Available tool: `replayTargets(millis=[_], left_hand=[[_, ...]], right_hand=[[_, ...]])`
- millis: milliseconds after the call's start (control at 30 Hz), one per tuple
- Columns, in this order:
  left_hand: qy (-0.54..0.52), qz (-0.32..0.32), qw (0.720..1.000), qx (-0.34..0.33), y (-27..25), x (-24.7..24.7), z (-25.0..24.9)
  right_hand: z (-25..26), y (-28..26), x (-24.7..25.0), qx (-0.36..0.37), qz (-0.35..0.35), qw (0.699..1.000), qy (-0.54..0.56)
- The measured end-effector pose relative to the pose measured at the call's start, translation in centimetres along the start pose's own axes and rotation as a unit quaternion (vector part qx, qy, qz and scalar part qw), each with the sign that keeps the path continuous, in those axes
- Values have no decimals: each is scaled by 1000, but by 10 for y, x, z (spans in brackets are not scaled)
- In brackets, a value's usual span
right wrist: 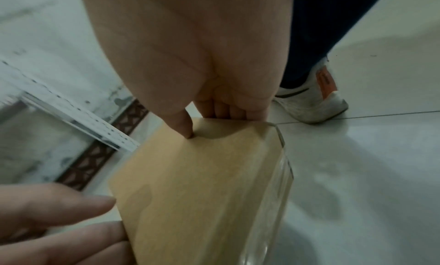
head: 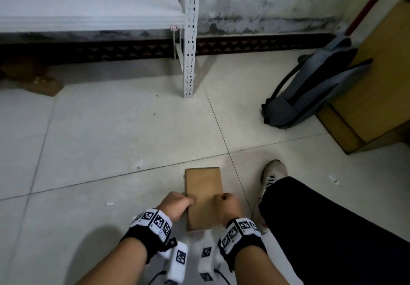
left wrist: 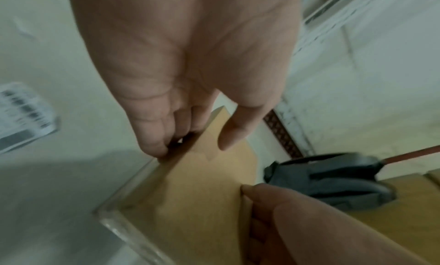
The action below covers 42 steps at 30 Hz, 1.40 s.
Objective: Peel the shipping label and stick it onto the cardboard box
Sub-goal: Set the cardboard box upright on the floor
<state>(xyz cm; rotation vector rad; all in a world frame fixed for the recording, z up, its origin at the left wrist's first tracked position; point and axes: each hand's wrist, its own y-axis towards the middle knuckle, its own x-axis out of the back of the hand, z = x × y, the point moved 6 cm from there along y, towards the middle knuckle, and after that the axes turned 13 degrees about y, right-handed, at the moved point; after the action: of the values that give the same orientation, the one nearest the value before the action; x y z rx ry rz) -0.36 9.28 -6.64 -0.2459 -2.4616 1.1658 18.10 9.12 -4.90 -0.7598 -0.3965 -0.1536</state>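
The box (head: 203, 198) lies low in the centre of the head view on the tiled floor (head: 111, 140), long side running up the frame. The left hand (head: 175, 206) grips its left edge, fingers curled down the side and thumb on top. The right hand (head: 227, 205) holds the right edge the same way, its thumb pressing the top face. Clear tape (right wrist: 283, 175) runs along the box's near end. The label (left wrist: 22, 116) lies on the floor at the left edge of the left wrist view, apart from the box. A backpack (head: 315, 89) leans against a wooden cabinet (head: 377, 85) at the upper right.
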Motion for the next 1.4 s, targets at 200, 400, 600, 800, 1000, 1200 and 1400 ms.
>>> replayTargets(millis=[200,400,600,800,1000,1200,1400], left_hand=[[68,-116,986,-93,-51,58,-45],[83,-139,979,-125,-96,76,-55],[80,-144,980,-112,-120,82,-47],[76,-153,981,-94,-130,79,-37],[70,-154,983,-77,-121,80,-34],[5,-118,991,-71,-111,74,-20],[81,-114,989,-50,-67,60,22]], right_hand=[[70,-47,15,90,16,996,-16],[94,-93,27,125,13,991,-42],[91,-112,28,113,17,993,-42],[80,-115,26,69,15,997,-24],[83,-116,26,54,8,998,-26],[68,-107,16,52,26,997,-45],[34,-82,-13,35,39,998,-42]])
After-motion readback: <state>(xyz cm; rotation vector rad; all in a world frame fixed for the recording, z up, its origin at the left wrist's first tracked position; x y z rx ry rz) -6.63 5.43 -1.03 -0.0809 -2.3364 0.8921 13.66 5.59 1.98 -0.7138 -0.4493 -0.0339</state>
